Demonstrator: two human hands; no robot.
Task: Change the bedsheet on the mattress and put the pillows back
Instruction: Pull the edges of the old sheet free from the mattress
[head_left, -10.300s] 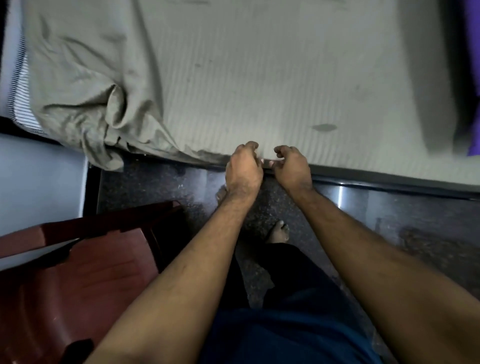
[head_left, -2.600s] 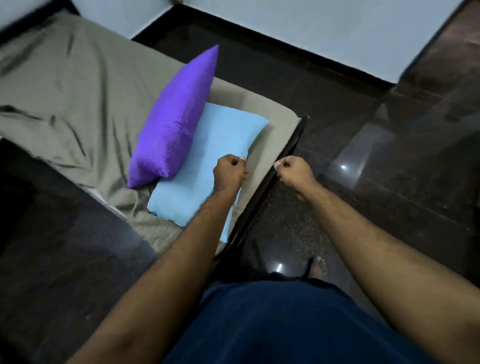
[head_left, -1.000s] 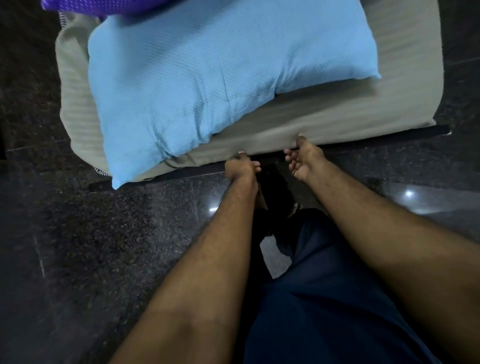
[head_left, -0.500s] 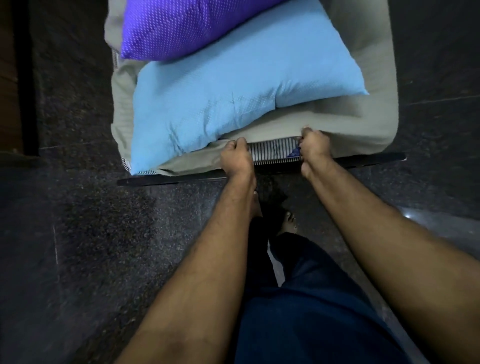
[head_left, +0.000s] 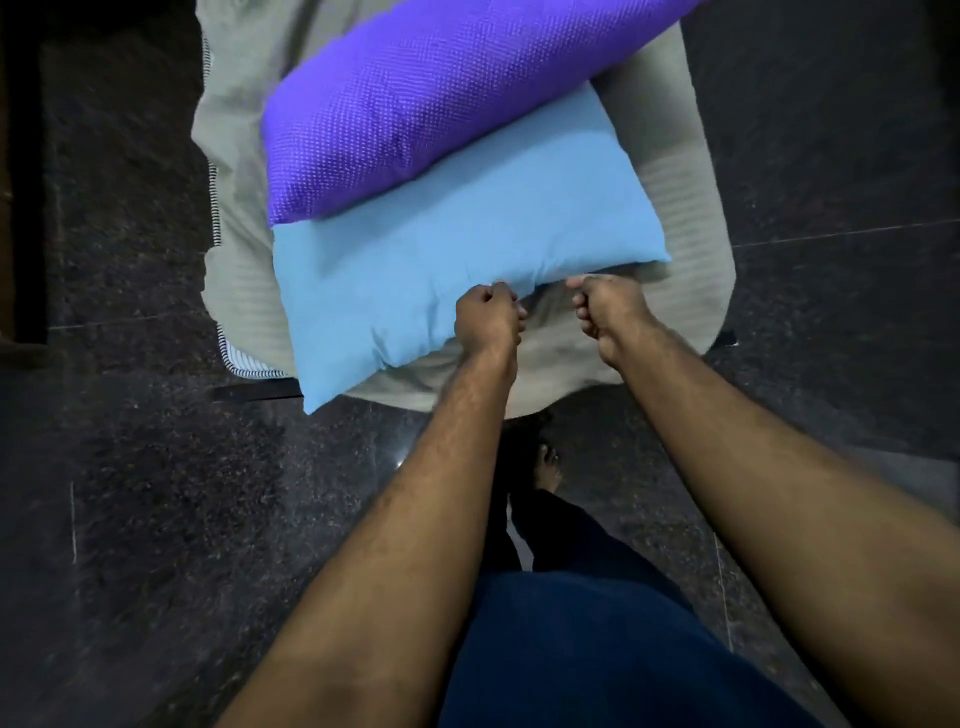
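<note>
both fists at the mattress end

head view: left hand (head_left: 487, 321) and right hand (head_left: 609, 312) are curled tight, gripping the grey sheet (head_left: 675, 291) just beside the blue pillow (head_left: 441, 270); the purple pillow (head_left: 415, 104) lies on the blue one.

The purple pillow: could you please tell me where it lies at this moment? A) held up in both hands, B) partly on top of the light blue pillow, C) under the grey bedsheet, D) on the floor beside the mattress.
B: the purple pillow overlaps the far edge of the light blue pillow, both lying on the grey bedsheet.
</note>
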